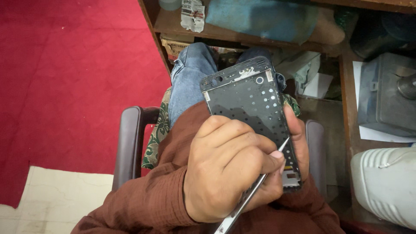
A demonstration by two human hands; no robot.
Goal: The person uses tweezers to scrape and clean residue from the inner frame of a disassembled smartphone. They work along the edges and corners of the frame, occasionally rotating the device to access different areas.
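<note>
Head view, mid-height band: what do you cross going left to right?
Red carpet → dark chair armrest → hand holding a thin metal tool → phone frame → wooden desk upright → grey metal box.

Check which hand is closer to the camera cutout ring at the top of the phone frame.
Right. The right hand grips the phone frame from behind, its thumb on the right edge below the camera cutout ring. The left hand sits lower, over the bottom half, holding a metal pry tool.
</note>
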